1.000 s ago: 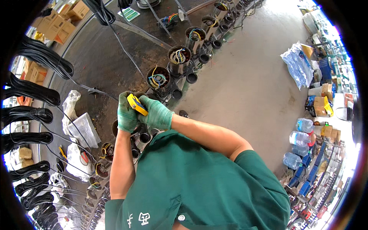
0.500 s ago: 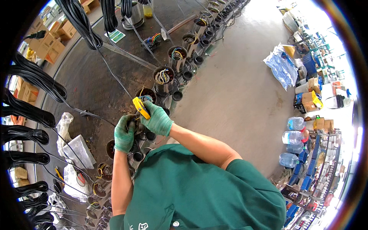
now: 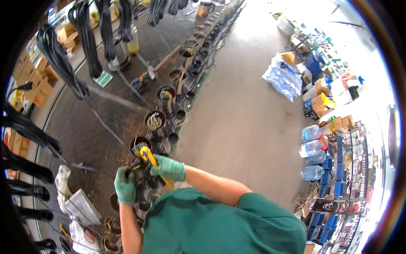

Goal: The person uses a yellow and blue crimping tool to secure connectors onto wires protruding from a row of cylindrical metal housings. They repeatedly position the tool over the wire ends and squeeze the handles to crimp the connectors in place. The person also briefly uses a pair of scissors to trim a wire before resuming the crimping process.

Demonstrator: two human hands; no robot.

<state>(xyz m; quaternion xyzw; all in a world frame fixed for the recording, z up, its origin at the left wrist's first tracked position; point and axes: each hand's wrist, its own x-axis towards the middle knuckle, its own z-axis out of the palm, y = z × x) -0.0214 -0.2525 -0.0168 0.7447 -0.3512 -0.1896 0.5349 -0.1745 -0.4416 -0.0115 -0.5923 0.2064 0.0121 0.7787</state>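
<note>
My right hand (image 3: 169, 168), in a green knit glove, is closed round a yellow wire stripper (image 3: 149, 157). Its head points up and to the left, and a yellow handle sticks out below the hand. Just beyond the tool is an open metal motor housing (image 3: 139, 146) with coloured wires inside. To the left, my left hand (image 3: 125, 185), gloved in the same green, has its fingers curled together. A small yellow piece shows beside its fingertips; what it grips is too blurred to make out. The hands are apart.
A row of wired metal housings (image 3: 155, 122) runs along the dark bench (image 3: 84, 127). Black cable coils (image 3: 59, 63) hang on the left. Bubble wrap (image 3: 83, 206) lies near my left arm. Right, across the grey floor (image 3: 237, 118), stand large plastic bottles (image 3: 311, 148) and shelving.
The view has shifted, so the bench and coils sit differently. The stripper has turned, its handle now showing below my right hand. My hands have moved slightly apart.
</note>
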